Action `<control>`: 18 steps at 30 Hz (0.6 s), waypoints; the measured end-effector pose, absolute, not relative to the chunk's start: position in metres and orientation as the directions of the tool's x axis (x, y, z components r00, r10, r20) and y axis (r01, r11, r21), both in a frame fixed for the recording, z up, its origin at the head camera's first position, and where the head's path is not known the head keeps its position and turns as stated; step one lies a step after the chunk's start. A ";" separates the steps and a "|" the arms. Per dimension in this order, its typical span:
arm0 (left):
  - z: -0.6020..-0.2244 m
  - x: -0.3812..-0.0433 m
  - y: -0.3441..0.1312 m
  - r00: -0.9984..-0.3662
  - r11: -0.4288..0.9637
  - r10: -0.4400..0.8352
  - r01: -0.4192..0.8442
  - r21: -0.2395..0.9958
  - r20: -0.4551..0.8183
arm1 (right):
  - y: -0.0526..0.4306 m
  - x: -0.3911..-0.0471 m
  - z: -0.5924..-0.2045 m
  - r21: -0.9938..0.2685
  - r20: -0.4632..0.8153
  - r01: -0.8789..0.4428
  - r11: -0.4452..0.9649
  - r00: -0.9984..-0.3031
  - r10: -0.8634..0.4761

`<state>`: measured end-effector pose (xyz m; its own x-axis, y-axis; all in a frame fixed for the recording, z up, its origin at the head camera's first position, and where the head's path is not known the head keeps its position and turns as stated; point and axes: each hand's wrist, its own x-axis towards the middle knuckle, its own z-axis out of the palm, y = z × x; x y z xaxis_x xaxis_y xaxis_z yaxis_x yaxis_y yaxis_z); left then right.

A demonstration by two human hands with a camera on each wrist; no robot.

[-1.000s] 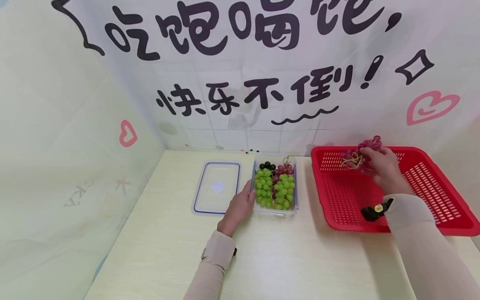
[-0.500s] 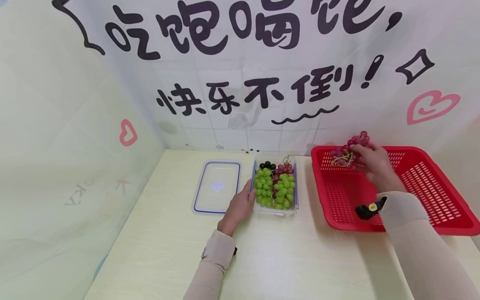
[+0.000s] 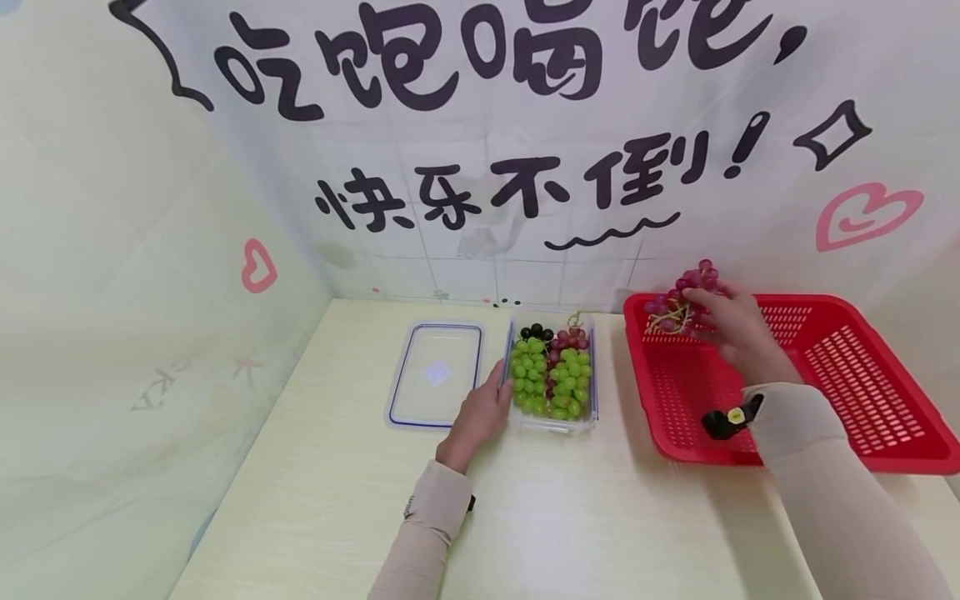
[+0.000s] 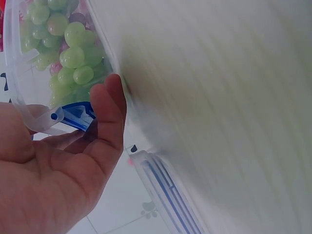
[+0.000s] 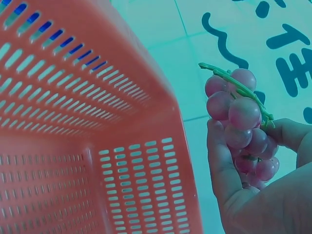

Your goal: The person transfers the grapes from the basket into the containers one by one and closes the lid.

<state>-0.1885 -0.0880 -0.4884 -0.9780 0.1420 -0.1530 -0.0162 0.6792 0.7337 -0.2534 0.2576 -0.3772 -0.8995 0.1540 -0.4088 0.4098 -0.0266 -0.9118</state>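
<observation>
My right hand (image 3: pixel 742 337) holds a bunch of red grapes (image 3: pixel 697 279) above the back left rim of the red basket (image 3: pixel 821 454). In the right wrist view, thumb and fingers pinch the bunch (image 5: pixel 243 113), whose green stem shows on top. My left hand (image 3: pixel 480 414) grips the left side of a clear plastic container (image 3: pixel 555 425). The left wrist view shows its fingers (image 4: pixel 109 112) curled round the container's side flap. Inside the container lie green grapes (image 3: pixel 572 383) in front, with black grapes (image 3: pixel 536 332) and red grapes (image 3: pixel 570 337) behind.
A clear lid with a blue seal (image 3: pixel 435 375) lies flat on the pale table (image 3: pixel 337 467), left of the container. The back wall sheet (image 3: pixel 480 242) with large black characters rises directly behind the table.
My right hand has moved left with the red grapes, from over the basket's interior to its back left rim. The left hand has stayed on the container.
</observation>
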 end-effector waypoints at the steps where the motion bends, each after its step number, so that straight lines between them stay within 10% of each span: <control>1: -0.489 -0.189 -0.088 -0.978 0.679 0.143 -0.017 0.734 -0.154 | 0.256 -0.254 -0.377 -0.911 -0.410 0.411 -0.022 -0.900 0.149; 18: -0.490 -0.189 -0.088 -0.978 0.686 0.145 -0.008 0.728 -0.147 | 0.233 -0.255 -0.376 -0.925 -0.363 0.364 0.107 -0.932 0.028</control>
<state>-0.1892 -0.0878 -0.4900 -0.9784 0.1452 -0.1475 -0.0080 0.6857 0.7279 -0.2549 0.2335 -0.3764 -0.9315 0.0283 -0.3626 0.3635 0.1075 -0.9254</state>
